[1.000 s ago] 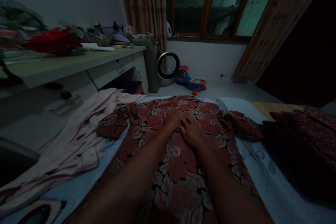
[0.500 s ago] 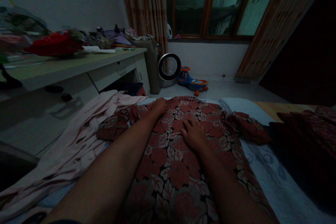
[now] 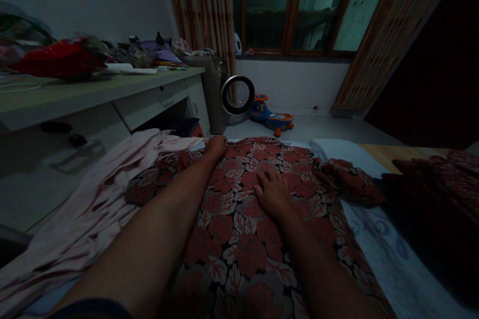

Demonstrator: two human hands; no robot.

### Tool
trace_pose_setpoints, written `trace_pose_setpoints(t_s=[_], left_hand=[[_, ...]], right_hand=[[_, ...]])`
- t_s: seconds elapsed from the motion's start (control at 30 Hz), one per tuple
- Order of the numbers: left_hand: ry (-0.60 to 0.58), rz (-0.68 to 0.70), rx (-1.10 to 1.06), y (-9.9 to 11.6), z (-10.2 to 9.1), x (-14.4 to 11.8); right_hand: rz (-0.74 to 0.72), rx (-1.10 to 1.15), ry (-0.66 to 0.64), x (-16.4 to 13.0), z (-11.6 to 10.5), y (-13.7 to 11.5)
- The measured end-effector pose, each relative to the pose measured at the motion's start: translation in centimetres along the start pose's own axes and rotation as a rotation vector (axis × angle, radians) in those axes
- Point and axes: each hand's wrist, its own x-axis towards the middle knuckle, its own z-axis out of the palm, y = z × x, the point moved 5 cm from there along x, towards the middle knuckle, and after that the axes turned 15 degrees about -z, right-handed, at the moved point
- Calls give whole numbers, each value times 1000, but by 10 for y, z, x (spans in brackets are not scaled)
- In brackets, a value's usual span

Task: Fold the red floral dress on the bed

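Left arm point(image 3: 151, 229) bare along the forearm; outline smooth, broad near the sleeve and narrowing evenly to the wrist; a dark sleeve point(image 3: 90, 309) shows at the bottom edge of view, navy to near black, its hem a plain curved band lying around the limb; weave and stitching too dark to tell; left hand point(image 3: 216, 148) bare, compact in outline, nails too small to make out; right arm point(image 3: 318, 259) bare from wrist to lower edge of view, slimmer in outline, widening gradually; right hand point(image 3: 274, 195) bare, back rounded, fingers short and blunt in appearance, thumb distinct; finer detail lost in dim light.
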Motion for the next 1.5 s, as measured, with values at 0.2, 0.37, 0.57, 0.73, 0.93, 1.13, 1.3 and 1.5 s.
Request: trace_pose_setpoints(t_s=[0.2, 0.37, 0.57, 0.73, 0.93, 1.13, 1.3, 1.5], left_hand=[[203, -5, 15, 1, -10, -18], [105, 319, -28, 31, -6, -37], [-20, 432, -26, 55, 13, -52], [-19, 402, -42, 53, 16, -56], [134, 402, -115, 50, -3, -85], [-59, 515, -112, 36, -6, -144], [-123, 545, -183, 32, -18, -195], [-225, 644, -158, 39, -7, -270]], right_hand=[[4, 18, 1, 1, 2, 1], [1, 8, 1, 0, -1, -1], [5, 6, 3, 0, 1, 0], [-9, 6, 5, 0, 0, -1], [9, 32, 7, 0, -1, -1], [53, 105, 7, 1, 3, 4], [64, 204, 101, 2, 6, 18], [104, 220, 216, 3, -6, 36]])
